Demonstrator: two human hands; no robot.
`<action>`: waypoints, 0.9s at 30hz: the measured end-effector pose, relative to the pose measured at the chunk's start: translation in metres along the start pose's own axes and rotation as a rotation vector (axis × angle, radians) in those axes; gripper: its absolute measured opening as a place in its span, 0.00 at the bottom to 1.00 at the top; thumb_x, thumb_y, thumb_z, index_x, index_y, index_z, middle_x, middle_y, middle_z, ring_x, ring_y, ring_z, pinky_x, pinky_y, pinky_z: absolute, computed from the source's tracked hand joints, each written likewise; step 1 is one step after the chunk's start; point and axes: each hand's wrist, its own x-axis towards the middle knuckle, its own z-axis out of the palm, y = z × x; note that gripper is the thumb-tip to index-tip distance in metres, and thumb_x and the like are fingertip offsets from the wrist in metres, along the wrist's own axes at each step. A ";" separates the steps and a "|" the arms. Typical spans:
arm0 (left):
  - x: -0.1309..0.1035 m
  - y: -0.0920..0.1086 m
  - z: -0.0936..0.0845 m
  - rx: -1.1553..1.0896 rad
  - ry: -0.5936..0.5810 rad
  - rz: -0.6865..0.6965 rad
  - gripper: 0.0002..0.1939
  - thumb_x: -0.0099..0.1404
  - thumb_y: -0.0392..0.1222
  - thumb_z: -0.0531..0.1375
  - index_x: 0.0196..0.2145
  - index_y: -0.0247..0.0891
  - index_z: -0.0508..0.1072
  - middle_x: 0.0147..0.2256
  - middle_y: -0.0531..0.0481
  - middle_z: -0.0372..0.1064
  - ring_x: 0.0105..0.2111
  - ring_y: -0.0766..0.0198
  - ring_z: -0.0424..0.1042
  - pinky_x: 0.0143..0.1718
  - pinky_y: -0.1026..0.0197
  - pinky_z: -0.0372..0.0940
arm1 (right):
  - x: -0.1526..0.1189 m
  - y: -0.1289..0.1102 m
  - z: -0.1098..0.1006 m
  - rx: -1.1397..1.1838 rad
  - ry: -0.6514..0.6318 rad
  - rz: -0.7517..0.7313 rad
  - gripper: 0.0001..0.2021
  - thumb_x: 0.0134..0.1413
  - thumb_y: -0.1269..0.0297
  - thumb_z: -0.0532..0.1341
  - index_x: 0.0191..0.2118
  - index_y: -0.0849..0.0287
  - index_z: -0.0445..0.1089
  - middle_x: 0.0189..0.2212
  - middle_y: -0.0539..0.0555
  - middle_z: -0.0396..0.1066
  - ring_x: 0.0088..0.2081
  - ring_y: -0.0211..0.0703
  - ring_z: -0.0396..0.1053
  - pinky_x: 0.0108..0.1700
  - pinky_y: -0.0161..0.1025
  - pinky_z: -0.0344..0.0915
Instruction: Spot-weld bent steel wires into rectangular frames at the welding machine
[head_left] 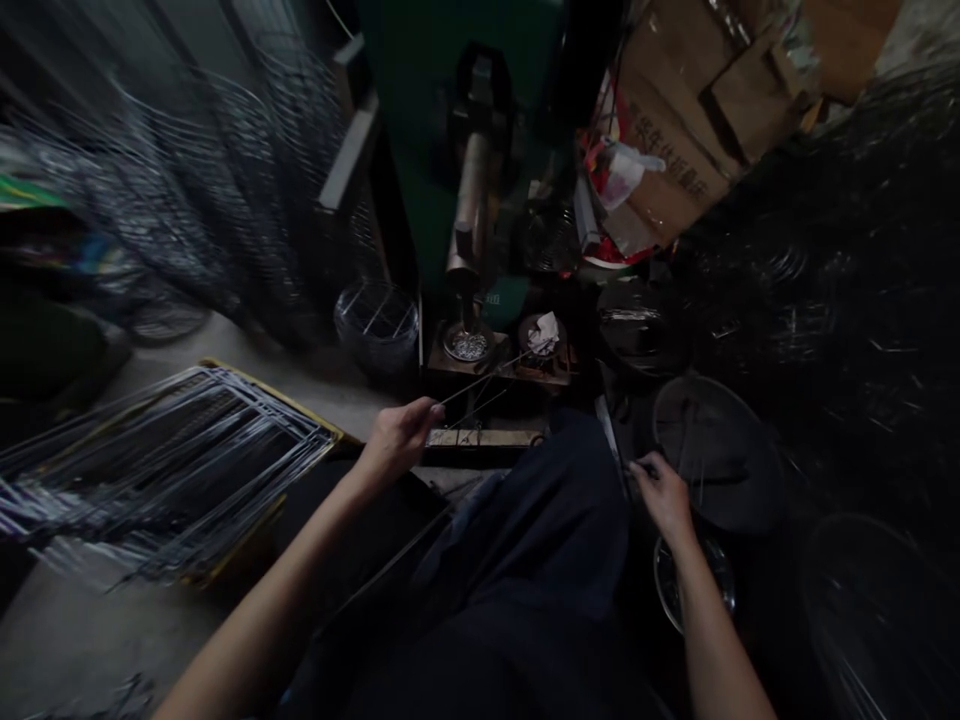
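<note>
My left hand is closed, pinching a thin metal wire that slants up and right toward the machine's small work table. Other thin wires cross below it, and I cannot tell whether they join it. To the right, my right hand has its fingers pressed together beside a dark round pan-like container; what they hold is too dark to make out. In front stands a green machine with a metal cylinder arm above a round dish of small shiny pieces.
Bent wire racks are piled at left on a yellow-edged frame. A wire basket stands left of the machine. A crumpled white cloth or paper lies beside the dish. Cardboard leans at back right. A metal bowl sits under my right forearm.
</note>
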 end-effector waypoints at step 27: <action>-0.041 0.012 0.011 -0.085 0.264 -0.037 0.14 0.70 0.46 0.51 0.33 0.38 0.71 0.23 0.51 0.69 0.21 0.66 0.67 0.26 0.65 0.59 | 0.062 -0.213 0.132 0.741 -0.396 0.047 0.21 0.45 0.45 0.65 0.29 0.61 0.73 0.14 0.44 0.60 0.13 0.29 0.50 0.15 0.29 0.45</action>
